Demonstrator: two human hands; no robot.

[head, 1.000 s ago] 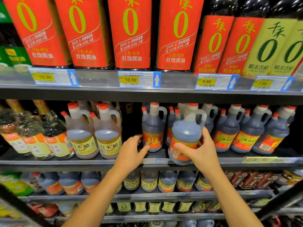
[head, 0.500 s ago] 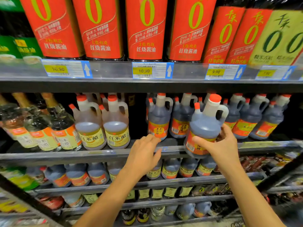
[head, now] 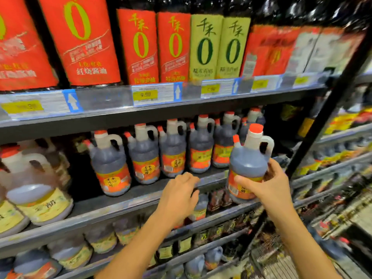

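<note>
My right hand [head: 270, 186] grips a dark vinegar jug [head: 248, 164] with a red cap, a handle and an orange label, held upright in front of the middle shelf, clear of it. My left hand [head: 178, 196] hovers empty in front of the middle shelf's front edge [head: 112, 206], its fingers loosely curled. A row of matching dark jugs [head: 173, 154] stands on that shelf behind both hands.
Pale vinegar jugs [head: 38, 190] with yellow labels stand at the left of the middle shelf. Tall red and green bottles [head: 205, 45] fill the upper shelf above price tags [head: 151, 94]. More jugs sit on lower shelves. A black shelf upright [head: 330, 109] runs at the right.
My right hand has carried the jug off the shelf and to the right. The view has swung right. My left hand has stayed near the shelf edge.
</note>
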